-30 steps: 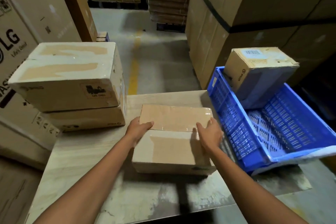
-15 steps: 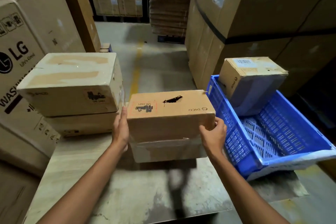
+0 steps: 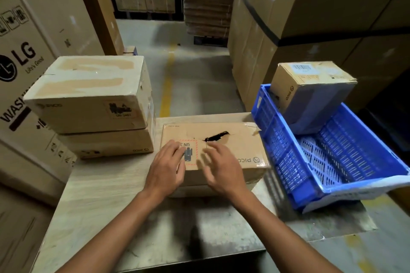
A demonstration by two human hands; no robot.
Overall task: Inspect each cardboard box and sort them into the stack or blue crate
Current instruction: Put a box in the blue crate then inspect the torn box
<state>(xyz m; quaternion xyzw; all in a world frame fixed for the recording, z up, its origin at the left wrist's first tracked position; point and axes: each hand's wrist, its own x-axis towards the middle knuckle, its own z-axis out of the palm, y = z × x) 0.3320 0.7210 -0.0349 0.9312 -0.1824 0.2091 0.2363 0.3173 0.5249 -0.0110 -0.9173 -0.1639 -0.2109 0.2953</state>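
- A large LG carton point(image 3: 20, 68) is standing at the far left, beside the table point(image 3: 99, 195).
- The stack point(image 3: 142, 126) is sitting on the table's far left corner. Its top box point(image 3: 88, 93) is lying slightly askew on the lower box point(image 3: 106, 143) and is showing pale patches across its upper face.
- A yellow line point(image 3: 166, 86) is running along the floor beyond the table.
- The left hand point(image 3: 165, 170) is resting on the near left part of the middle box point(image 3: 239, 146). Its fingers are lying straight and spread over a red-bordered label point(image 3: 188, 153), gripping nothing.
- The middle box is lying flat on the table between the stack and the blue crate point(image 3: 332, 162), just beside both. A dark tear point(image 3: 216, 136) is showing in its top face, and its far right corner is looking crumpled.
- The right hand point(image 3: 219, 168) is reaching over the same top face, just right of the left hand. It is blurred, with its fingers extended and loose, holding nothing. I cannot tell whether it is touching the cardboard.
- The blue crate is sitting on the table's right side.
- A small box point(image 3: 310, 93) is leaning tilted in the crate's far end, with a barcode label facing up.
- Tall cartons point(image 3: 310, 17) are standing behind the crate.
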